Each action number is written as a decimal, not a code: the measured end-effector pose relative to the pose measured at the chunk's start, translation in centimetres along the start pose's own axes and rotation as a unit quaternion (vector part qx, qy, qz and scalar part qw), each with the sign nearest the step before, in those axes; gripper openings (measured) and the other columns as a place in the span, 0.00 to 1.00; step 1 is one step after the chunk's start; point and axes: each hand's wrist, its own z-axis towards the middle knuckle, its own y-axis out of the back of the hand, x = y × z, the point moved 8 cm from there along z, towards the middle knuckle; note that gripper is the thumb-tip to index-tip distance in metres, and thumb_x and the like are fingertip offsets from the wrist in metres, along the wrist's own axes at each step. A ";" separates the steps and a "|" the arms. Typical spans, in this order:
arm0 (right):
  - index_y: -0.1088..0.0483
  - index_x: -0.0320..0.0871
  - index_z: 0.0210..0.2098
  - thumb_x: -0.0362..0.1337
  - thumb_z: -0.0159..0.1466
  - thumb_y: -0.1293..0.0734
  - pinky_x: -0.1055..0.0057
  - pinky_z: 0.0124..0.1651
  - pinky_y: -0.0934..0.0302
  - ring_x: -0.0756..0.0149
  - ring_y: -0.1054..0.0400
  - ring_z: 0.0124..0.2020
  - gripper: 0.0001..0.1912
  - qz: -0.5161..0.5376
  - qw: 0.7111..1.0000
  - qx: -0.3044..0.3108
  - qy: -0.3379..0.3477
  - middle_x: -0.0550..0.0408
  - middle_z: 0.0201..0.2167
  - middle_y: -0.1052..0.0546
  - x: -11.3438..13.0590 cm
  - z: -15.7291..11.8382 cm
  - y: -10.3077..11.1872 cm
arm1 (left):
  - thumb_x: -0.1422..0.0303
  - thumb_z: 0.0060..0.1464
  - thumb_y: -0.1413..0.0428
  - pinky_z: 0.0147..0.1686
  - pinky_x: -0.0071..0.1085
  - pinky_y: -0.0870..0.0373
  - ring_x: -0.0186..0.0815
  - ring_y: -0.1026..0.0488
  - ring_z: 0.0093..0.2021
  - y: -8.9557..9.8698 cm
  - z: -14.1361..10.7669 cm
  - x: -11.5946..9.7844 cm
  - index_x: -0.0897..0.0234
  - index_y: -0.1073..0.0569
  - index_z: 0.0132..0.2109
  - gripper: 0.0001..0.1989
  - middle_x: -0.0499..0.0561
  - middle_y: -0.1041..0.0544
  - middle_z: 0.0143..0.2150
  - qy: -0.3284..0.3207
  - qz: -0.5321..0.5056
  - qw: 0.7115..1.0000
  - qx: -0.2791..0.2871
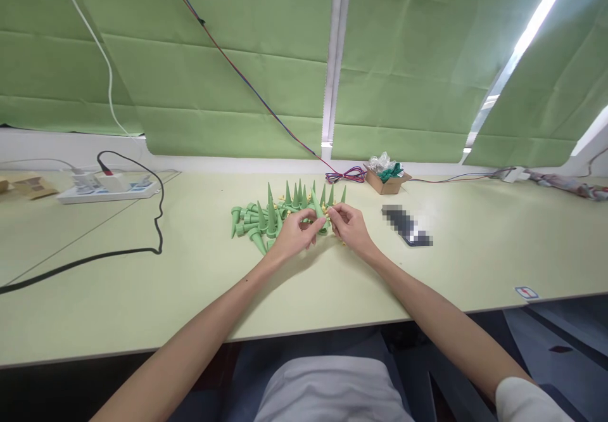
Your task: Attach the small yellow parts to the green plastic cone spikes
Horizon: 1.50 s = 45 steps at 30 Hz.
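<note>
My left hand (300,232) is closed around a green plastic plant-watering spike (317,204), its pointed end tilted up and to the left. Close beside it, my right hand (350,227) pinches a small yellow piece (327,210) against the spike; fingers partly cover it, so I cannot tell whether it sits inside. Behind and left of my hands is a cluster of similar green spikes (270,216). Several of them stand point up, while others lie on their sides. Small yellow pieces (282,199) show among them, partly hidden.
The pale table (199,295) runs under everything. A power strip (109,192) with a black cable (159,219) lies at left. A blurred phone (407,225) lies at right. At the back are a small cardboard box (386,184) with plastic and green material, and a coiled wire (349,174).
</note>
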 end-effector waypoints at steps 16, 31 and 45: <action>0.35 0.43 0.27 0.59 0.60 0.33 0.74 0.18 0.50 0.74 0.45 0.15 0.24 -0.006 1.000 -0.005 -0.013 0.63 0.15 0.37 -0.2 0.1 0.2 | 0.62 0.60 0.45 0.25 0.26 0.34 0.28 0.33 0.28 0.4 -0.3 -0.9 0.63 0.27 0.43 0.09 0.54 0.30 0.45 -0.139 0.151 0.976 -0.069; 0.35 0.43 0.26 0.57 0.61 0.32 0.73 0.19 0.50 0.73 0.45 0.16 0.23 0.014 0.999 -0.046 -0.016 0.63 0.16 0.38 -0.8 0.4 0.7 | 0.57 0.64 0.49 0.30 0.27 0.34 0.29 0.32 0.28 1.4 0.0 -0.9 0.64 0.29 0.37 0.15 0.51 0.29 0.40 -0.108 0.165 0.972 -0.131; 0.33 0.43 0.29 0.56 0.61 0.32 0.74 0.19 0.51 0.74 0.45 0.15 0.22 0.017 1.000 -0.015 -0.004 0.64 0.16 0.37 0.1 0.0 0.2 | 0.40 0.54 0.47 0.15 0.27 0.38 0.29 0.31 0.20 -0.8 0.5 2.6 0.70 0.25 0.29 0.33 0.61 0.22 0.37 0.112 -0.090 0.990 0.014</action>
